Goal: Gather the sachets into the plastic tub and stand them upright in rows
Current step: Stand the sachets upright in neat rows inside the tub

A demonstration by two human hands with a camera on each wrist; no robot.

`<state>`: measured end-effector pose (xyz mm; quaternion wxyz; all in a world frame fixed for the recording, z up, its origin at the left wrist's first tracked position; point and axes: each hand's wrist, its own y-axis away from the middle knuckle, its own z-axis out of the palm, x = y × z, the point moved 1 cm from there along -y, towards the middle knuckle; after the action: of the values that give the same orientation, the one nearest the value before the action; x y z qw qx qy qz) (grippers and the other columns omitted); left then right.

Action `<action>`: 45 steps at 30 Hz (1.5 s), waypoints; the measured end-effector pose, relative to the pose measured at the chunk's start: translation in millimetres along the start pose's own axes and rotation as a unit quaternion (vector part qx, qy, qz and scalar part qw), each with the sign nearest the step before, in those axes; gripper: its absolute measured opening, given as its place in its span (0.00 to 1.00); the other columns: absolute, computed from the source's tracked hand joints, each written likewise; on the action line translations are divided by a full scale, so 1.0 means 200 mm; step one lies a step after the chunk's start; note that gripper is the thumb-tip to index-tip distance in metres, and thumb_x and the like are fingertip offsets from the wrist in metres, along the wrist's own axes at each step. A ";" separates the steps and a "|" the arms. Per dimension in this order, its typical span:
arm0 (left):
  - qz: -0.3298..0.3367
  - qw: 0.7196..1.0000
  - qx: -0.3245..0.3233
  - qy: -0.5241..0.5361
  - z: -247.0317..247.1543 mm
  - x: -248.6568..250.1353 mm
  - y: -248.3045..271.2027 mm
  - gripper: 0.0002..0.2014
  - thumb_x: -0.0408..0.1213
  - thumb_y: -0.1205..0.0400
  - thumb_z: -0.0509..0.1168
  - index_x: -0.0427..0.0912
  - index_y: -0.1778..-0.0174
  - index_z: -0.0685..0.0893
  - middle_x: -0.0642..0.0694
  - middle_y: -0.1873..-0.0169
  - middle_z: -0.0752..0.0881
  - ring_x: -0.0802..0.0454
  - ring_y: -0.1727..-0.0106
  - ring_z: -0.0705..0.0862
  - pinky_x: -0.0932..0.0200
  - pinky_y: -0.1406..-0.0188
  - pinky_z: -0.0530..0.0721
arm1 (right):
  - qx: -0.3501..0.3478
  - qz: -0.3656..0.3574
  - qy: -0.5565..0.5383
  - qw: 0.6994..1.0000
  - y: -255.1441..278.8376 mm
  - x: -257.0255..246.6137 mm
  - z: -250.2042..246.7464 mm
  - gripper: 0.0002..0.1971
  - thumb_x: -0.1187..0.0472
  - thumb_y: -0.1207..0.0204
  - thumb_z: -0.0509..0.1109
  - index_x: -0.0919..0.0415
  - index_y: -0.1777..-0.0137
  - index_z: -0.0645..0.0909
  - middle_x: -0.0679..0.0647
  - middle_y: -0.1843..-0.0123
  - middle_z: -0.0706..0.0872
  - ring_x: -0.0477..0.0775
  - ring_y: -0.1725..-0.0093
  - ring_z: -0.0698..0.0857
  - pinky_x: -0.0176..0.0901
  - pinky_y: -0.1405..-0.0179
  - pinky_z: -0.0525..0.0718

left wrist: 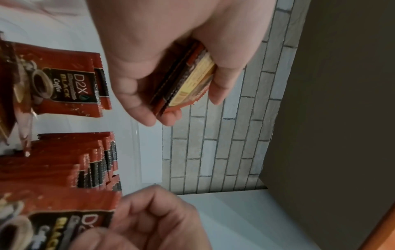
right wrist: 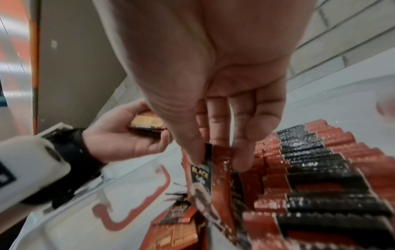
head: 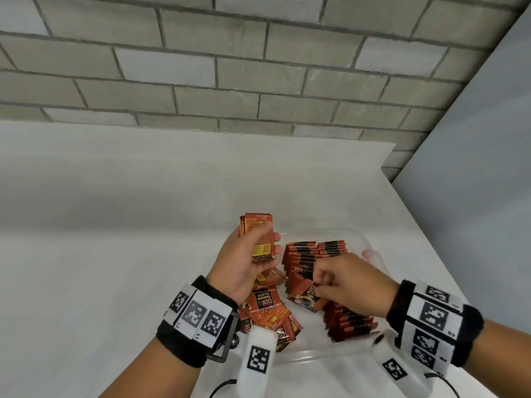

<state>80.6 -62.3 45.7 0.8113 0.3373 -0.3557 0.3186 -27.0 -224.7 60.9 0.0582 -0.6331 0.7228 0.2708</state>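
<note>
While the clear plastic tub (head: 365, 239) sits on the white counter (head: 115, 225), two hands work over it. The left hand (head: 244, 259) grips a small stack of sachets (head: 260, 237), raised above the tub's left edge; how many are in the stack I cannot count. The right hand (head: 347, 285) pinches one sachet (head: 309, 295) between thumb and fingertips, among the standing ones. Two rows of upright sachets (head: 316, 254) fill the tub's far and right side, their red-and-black top edges packed close. A loose heap (head: 270, 311) lies flat at the near left. Each sachet is reddish-brown with a black panel reading "D2X BLACK Coffee" and a cup picture; the backs carry a yellow block.
</note>
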 end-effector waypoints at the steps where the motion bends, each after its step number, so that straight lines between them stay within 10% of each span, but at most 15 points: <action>1: 0.001 1.000 -0.010 0.003 0.00 0.01 0.01 0.15 0.42 0.27 0.70 0.43 0.46 0.82 0.42 0.59 0.87 0.49 0.62 0.85 0.51 0.56 0.83 | -0.007 -0.002 0.026 1.000 -0.01 -0.01 0.00 0.13 0.57 0.22 0.70 0.43 0.64 0.72 0.41 0.65 0.82 0.39 0.64 0.82 0.29 0.63 0.76; 14: 0.018 0.998 -0.057 -0.023 -0.01 0.06 0.05 0.19 0.44 0.30 0.70 0.42 0.45 0.82 0.42 0.59 0.89 0.48 0.61 0.87 0.53 0.61 0.84 | -0.094 -0.016 0.240 0.966 -0.11 -0.07 0.04 0.06 0.69 0.23 0.62 0.57 0.57 0.75 0.52 0.60 0.78 0.53 0.63 0.76 0.34 0.74 0.67; 20: 0.012 0.998 -0.064 -0.026 -0.01 0.06 0.07 0.18 0.43 0.30 0.69 0.42 0.45 0.82 0.40 0.57 0.89 0.47 0.60 0.87 0.53 0.61 0.83 | -0.119 -0.020 0.280 0.953 -0.15 -0.10 0.06 0.18 0.71 0.24 0.62 0.54 0.71 0.61 0.49 0.70 0.67 0.46 0.73 0.66 0.35 0.77 0.63; 26: 0.015 0.998 -0.065 -0.018 -0.02 0.06 0.08 0.18 0.43 0.30 0.69 0.42 0.45 0.82 0.41 0.57 0.89 0.47 0.60 0.87 0.53 0.62 0.83 | -0.135 -0.009 0.302 0.944 -0.18 -0.09 0.05 0.04 0.70 0.27 0.66 0.62 0.60 0.77 0.53 0.68 0.75 0.53 0.67 0.75 0.37 0.75 0.68; 45: 0.012 0.999 -0.049 -0.005 -0.05 0.07 0.07 0.18 0.43 0.30 0.69 0.42 0.46 0.82 0.42 0.58 0.89 0.47 0.61 0.88 0.53 0.62 0.84 | -0.106 -0.029 0.321 0.941 -0.18 -0.09 0.05 0.17 0.59 0.26 0.69 0.52 0.67 0.63 0.47 0.69 0.70 0.48 0.71 0.70 0.38 0.77 0.66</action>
<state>81.0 -41.5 55.7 0.8212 0.2946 -0.3788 0.3088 7.7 -206.3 49.2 -0.2361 -0.7094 0.6520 0.1264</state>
